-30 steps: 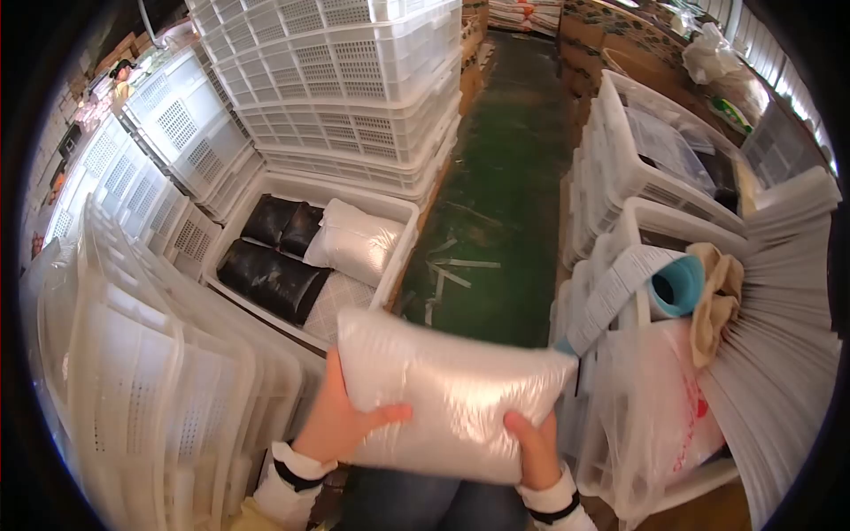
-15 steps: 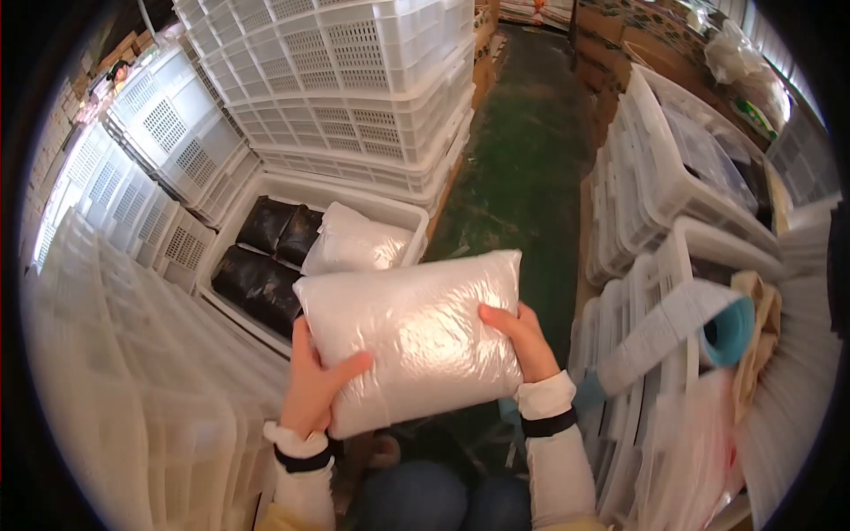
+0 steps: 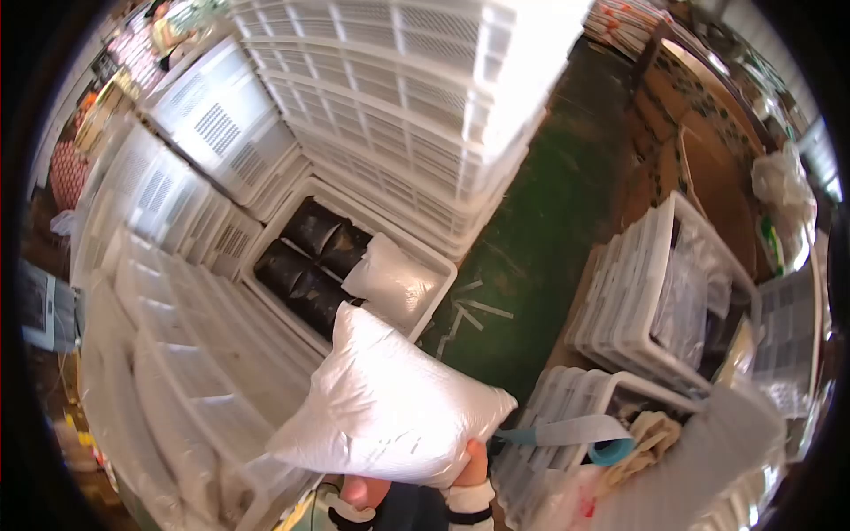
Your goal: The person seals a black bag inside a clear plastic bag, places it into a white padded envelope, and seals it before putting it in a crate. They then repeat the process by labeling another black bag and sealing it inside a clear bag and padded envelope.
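Observation:
A plump white plastic package (image 3: 398,403) is held up in front of my body, tilted, one corner pointing toward the crate. My left hand (image 3: 365,488) is under its lower edge, mostly covered by it. My right hand (image 3: 472,465) grips the lower right edge, fingers partly hidden beneath. Beyond the package, a white crate (image 3: 438,305) holds several black packages (image 3: 310,228) and a white package (image 3: 394,276) at its right side.
Tall white crate stacks (image 3: 381,106) rise behind and left of the crate. Green floor (image 3: 549,203) runs along the right. More stacked crates (image 3: 620,301), a blue-white roll (image 3: 611,450) and cardboard boxes (image 3: 699,168) stand right. A person (image 3: 166,34) is far back left.
The held white package has moved down and tilted, with both hands now lower and more hidden under it. The view has shifted, showing more at the far left and the cardboard on the right.

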The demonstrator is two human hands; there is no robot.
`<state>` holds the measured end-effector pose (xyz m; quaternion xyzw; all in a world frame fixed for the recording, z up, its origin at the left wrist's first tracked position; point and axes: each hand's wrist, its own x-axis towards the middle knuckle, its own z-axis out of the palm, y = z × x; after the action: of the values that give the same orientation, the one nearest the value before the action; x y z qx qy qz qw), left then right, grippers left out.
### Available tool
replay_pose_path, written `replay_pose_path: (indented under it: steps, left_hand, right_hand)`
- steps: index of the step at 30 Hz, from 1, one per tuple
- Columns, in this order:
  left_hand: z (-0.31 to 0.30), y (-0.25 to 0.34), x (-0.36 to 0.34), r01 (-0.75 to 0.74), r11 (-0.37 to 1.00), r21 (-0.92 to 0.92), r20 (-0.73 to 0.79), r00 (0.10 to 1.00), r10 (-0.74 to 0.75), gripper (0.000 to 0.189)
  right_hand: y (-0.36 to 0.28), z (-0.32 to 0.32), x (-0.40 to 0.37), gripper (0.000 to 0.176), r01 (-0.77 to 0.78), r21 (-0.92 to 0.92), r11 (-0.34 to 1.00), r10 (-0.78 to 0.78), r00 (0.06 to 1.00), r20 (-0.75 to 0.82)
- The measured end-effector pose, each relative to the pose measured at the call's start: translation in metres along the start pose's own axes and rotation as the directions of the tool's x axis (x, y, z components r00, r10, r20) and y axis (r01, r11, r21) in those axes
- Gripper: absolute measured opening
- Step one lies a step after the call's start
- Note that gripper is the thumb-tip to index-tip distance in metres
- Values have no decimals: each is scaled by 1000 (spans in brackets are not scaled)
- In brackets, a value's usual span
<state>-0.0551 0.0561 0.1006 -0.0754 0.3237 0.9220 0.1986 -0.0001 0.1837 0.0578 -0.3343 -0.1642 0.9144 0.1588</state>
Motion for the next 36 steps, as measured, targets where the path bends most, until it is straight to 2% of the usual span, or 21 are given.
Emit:
replay_pose_path:
  steps: [1, 2, 4, 5, 7, 9, 10, 12, 13, 15, 16, 18, 20, 21, 22, 26, 28, 29, 30, 32, 36]
  left_hand:
    - [18, 14, -11, 49, 991, 121, -220, 975, -21, 77]
    - [31, 30, -10, 79, 997, 14, -213, 974, -75, 74]
    - [46, 59, -13, 112, 975, -192, -178, 973, -147, 65]
    - [55, 77, -18, 206, 931, -302, -255, 923, -287, 62]
    - [85, 101, -13, 221, 970, -104, -343, 907, -244, 65]
    - [96, 117, -12, 279, 948, -153, -297, 902, -314, 66]
    - [102, 125, -14, 320, 932, -172, -273, 893, -358, 67]
    - [119, 146, -2, 318, 916, -243, -214, 904, -370, 64]
    - [124, 156, 2, 312, 909, -278, -195, 908, -371, 63]
    - [116, 160, 13, 305, 938, -166, -214, 917, -336, 71]
    - [111, 160, 22, 291, 951, -104, -222, 925, -307, 75]
    - [117, 155, 38, 177, 975, 132, -375, 920, -116, 81]
    - [106, 142, 49, 168, 928, 333, -461, 888, 5, 86]
    - [102, 136, 53, 180, 923, 339, -521, 853, 25, 85]
    - [101, 128, 60, 195, 919, 343, -578, 815, 42, 84]
    - [111, 106, 88, 180, 951, 251, -801, 590, 99, 74]
    - [105, 91, 106, 198, 951, 236, -867, 484, 115, 66]
    - [105, 81, 111, 143, 968, 207, -886, 447, 124, 66]
    - [105, 69, 117, 95, 979, 179, -904, 409, 126, 66]
    - [107, 60, 133, 41, 992, 116, -940, 327, 97, 65]
    - [97, 48, 158, -15, 992, 123, -950, 288, 122, 65]
  right_hand:
    - [-17, 41, -23, 74, 54, -14, 998, -54, 998, 36]
    - [-31, 51, -40, 77, 0, -150, 989, 8, 999, 52]
    - [-70, 79, -79, 76, 39, -217, 975, 0, 984, 176]
    - [-90, 96, -98, 76, 64, -245, 967, -4, 972, 237]
    - [-145, 125, -101, 87, -109, -357, 928, 216, 936, 277]
    - [-193, 184, -95, 106, -203, -467, 861, 327, 923, 201]
    - [-207, 212, -79, 102, -216, -732, 646, 497, 847, 188]
    - [-201, 270, -46, 94, -341, -790, 510, 738, 645, 198]
    - [-188, 287, -32, 91, -243, -876, 416, 714, 684, 149]
    - [-156, 305, -7, 86, -50, -983, 179, 651, 755, 80]
    - [-146, 307, 3, 83, -77, -979, 190, 620, 782, 59]
    - [-130, 297, 19, 78, -139, -968, 211, 567, 823, 5]
    - [-114, 272, 36, 75, -11, -986, 165, 536, 840, 80]
    - [-107, 263, 45, 73, 53, -989, 139, 525, 843, 119]
    - [-99, 262, 51, 72, -14, -974, 227, 519, 848, 109]
    - [-76, 265, 99, 70, -153, -988, -16, 530, 837, -138]
    - [-70, 253, 139, 69, -35, -994, -101, 580, 810, -88]
    - [-70, 250, 145, 69, 4, -989, -146, 604, 792, -86]
    - [-69, 249, 154, 66, -64, -984, -167, 609, 778, -154]
    - [-67, 261, 172, 65, -52, -974, -223, 614, 768, -181]
    - [-53, 265, 211, 65, 10, -964, -267, 650, 740, -172]
